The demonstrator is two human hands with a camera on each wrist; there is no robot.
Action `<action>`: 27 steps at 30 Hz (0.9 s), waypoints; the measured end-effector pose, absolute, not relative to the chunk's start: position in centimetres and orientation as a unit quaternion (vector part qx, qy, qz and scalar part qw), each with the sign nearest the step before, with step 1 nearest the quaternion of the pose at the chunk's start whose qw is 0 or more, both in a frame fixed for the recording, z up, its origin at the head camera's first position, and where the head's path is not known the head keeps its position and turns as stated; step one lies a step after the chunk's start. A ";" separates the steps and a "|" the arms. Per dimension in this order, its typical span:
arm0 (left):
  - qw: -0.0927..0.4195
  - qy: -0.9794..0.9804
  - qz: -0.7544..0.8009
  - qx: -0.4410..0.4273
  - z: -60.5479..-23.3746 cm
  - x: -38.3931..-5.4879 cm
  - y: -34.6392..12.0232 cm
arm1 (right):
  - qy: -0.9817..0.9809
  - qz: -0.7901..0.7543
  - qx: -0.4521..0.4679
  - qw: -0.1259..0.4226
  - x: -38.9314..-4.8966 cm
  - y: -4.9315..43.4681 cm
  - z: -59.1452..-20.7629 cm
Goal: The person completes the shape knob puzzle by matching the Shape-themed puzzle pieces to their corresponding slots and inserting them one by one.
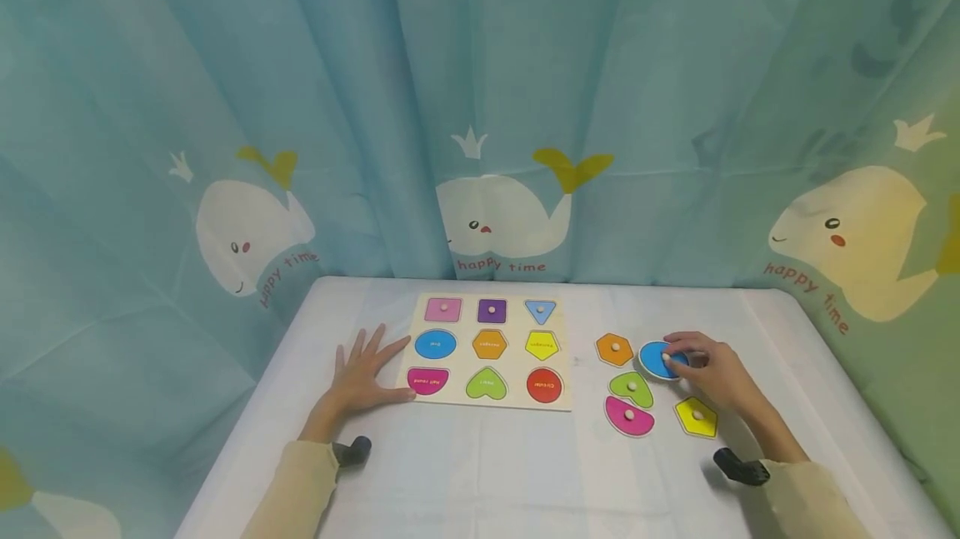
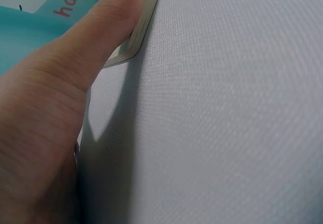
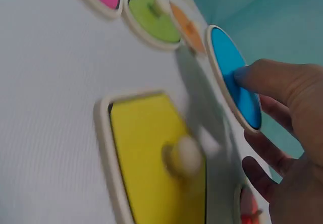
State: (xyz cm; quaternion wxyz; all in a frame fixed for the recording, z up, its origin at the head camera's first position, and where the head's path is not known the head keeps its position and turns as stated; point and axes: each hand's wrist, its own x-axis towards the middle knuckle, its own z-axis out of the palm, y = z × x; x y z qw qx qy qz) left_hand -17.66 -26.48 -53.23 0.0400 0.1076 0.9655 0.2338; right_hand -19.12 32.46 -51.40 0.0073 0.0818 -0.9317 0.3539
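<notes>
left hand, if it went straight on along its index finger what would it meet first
Most likely the puzzle board: its left edge lies right by the index finger of the left hand; whether that finger touches is unclear.

Blue oval piece (image 1: 654, 360): pale rim, knobbed face; pinched around the middle, held tilted and clear of the table (image 1: 487, 472), right of the board (image 1: 463, 347) and apart from it. Board: pale, rectangular, laid flat, touched at its left edge; three rows of three. Far row is filled with knobbed pieces: pink rectangle (image 1: 435, 312), purple square (image 1: 492, 316), light-blue triangle (image 1: 540, 316). Middle row is printed with labelled shapes: oval (image 1: 435, 345), hexagon (image 1: 490, 345), pentagon (image 1: 542, 346). Near row is printed likewise: magenta half round (image 1: 428, 381), green heart (image 1: 487, 384), red circle (image 1: 543, 386).
</notes>
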 end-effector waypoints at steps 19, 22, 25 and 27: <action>0.050 0.969 0.222 0.099 -53.1 -17.6 -26.5 | -0.903 0.398 0.122 0.110 -23.1 26.9 -49.2; 0.054 0.969 0.223 0.097 -53.0 -17.7 -26.5 | -0.898 0.407 0.126 0.111 -23.6 25.7 -48.8; 0.057 0.969 0.220 0.095 -52.9 -17.8 -26.5 | -0.893 0.418 0.129 0.105 -24.1 24.5 -48.5; 0.057 0.969 0.219 0.095 -52.9 -17.8 -26.4 | -0.890 0.426 0.129 0.101 -24.4 23.7 -48.4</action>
